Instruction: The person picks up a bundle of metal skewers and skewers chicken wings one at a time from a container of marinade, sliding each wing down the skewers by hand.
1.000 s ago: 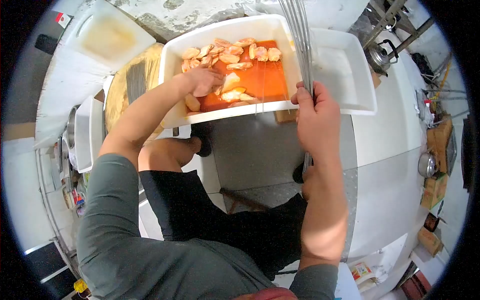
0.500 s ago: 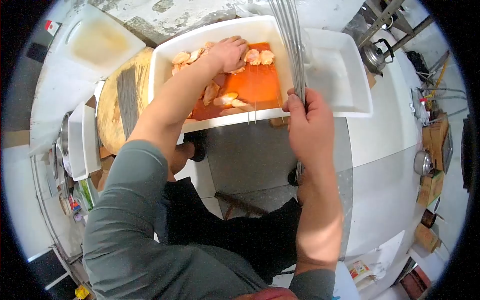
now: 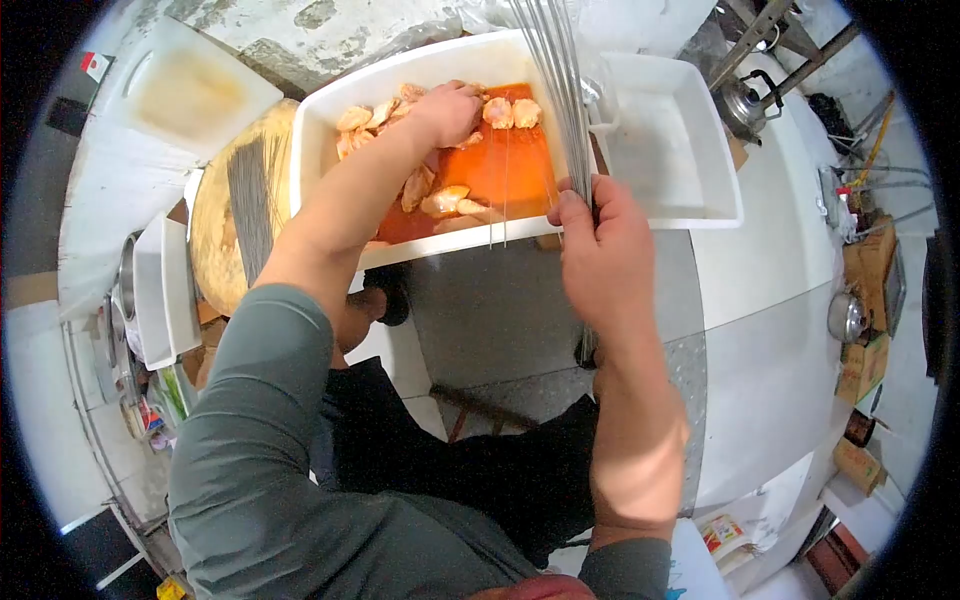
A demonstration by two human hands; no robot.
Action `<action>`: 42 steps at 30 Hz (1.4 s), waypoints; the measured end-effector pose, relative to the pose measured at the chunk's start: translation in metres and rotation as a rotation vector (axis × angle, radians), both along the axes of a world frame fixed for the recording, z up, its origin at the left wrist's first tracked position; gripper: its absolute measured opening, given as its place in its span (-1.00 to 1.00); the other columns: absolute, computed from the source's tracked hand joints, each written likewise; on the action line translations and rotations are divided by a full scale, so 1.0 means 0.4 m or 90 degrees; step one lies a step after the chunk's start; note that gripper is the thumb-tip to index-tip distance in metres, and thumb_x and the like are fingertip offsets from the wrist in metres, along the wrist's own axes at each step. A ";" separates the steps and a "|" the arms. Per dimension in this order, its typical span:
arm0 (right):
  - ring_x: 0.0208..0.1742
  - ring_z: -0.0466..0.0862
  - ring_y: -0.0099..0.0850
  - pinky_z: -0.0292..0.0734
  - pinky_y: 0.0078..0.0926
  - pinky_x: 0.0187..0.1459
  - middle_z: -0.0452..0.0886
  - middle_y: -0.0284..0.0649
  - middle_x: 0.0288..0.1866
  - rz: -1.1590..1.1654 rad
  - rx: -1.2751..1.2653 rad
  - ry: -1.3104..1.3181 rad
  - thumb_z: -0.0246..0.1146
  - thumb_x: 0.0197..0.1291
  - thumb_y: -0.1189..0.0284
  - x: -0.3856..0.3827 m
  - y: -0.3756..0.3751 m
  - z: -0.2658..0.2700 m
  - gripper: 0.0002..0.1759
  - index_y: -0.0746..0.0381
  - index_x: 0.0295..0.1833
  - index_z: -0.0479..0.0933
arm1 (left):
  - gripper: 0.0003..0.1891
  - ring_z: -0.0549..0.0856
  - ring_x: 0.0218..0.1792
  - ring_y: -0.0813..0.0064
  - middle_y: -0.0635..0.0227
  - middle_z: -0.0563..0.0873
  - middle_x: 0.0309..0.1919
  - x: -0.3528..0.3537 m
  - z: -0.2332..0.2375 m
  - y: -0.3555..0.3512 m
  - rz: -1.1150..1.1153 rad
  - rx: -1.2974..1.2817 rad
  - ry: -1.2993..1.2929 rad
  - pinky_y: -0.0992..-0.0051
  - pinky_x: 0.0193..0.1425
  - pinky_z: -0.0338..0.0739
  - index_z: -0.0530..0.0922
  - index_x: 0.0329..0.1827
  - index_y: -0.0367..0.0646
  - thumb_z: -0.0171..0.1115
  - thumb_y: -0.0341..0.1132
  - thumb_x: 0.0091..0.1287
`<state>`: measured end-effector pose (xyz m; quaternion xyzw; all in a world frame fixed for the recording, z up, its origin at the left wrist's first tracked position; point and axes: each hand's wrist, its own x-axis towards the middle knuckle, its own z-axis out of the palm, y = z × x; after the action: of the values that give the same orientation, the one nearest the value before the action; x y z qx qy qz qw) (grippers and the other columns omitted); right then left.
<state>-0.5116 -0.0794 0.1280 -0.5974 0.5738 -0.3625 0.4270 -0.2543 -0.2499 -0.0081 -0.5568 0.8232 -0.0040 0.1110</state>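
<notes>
My left hand (image 3: 450, 113) reaches into a white tub (image 3: 400, 249) with orange-red liquid and pieces of raw meat (image 3: 419, 186). Its fingertips are hidden among the pieces at the back, so its grip cannot be made out. My right hand (image 3: 604, 245) is closed around a bundle of long metal skewers (image 3: 560, 85), which stands up over the tub's right side. Right of my left hand, two pieces of meat (image 3: 511, 113) sit side by side on thin skewers that reach past the tub's front rim.
Left of the tub, more skewers (image 3: 251, 205) lie on a round wooden board (image 3: 211, 240). A second white tub (image 3: 728, 190) adjoins on the right, with a metal kettle (image 3: 739, 110) beyond it. A white cutting board (image 3: 200, 90) is at the back left.
My right hand and the skewer bundle have shifted slightly left. My left hand has moved a little down and left among the meat pieces. The view has shifted slightly.
</notes>
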 end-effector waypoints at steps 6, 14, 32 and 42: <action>-0.24 0.66 0.11 0.52 -0.07 -0.19 0.64 0.12 -0.33 0.007 -0.005 -0.002 0.12 0.33 0.36 0.004 0.001 -0.016 -0.76 0.36 -0.13 0.50 | -0.67 0.55 0.16 0.06 0.10 0.60 0.12 0.010 -0.052 -0.014 0.011 -0.050 0.070 0.21 0.27 0.46 0.59 0.06 -0.20 0.18 -0.29 0.26; -0.23 0.64 0.15 0.50 -0.05 -0.20 0.62 0.18 -0.31 0.004 -0.018 -0.011 0.14 0.32 0.36 0.006 -0.005 -0.010 -0.75 0.37 -0.14 0.50 | -0.76 0.64 -0.02 0.12 0.18 0.68 -0.11 -0.019 0.022 0.053 0.043 -0.005 0.028 0.22 0.10 0.54 0.63 -0.15 -0.18 0.06 -0.26 0.32; -0.26 0.65 0.11 0.52 -0.08 -0.21 0.63 0.16 -0.32 0.010 -0.020 -0.019 0.13 0.33 0.34 -0.004 0.010 -0.006 -0.73 0.36 -0.09 0.51 | -0.24 0.33 0.43 0.11 0.13 0.36 0.41 0.101 0.028 0.098 -0.054 -0.092 -0.144 0.05 0.45 0.22 0.37 0.39 -0.07 0.28 0.12 0.16; -0.27 0.66 0.08 0.52 -0.11 -0.20 0.64 0.13 -0.31 -0.008 0.002 -0.032 0.14 0.33 0.36 -0.017 0.012 0.007 -0.73 0.38 -0.07 0.52 | -0.10 0.24 0.47 0.03 0.13 0.29 0.46 0.071 0.065 0.106 0.095 0.155 -0.189 -0.07 0.46 0.14 0.30 0.46 -0.05 0.19 0.30 0.13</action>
<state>-0.5182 -0.0747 0.1307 -0.5837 0.5675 -0.3791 0.4399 -0.2260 -0.2074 0.0178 -0.5923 0.7485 0.0216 0.2975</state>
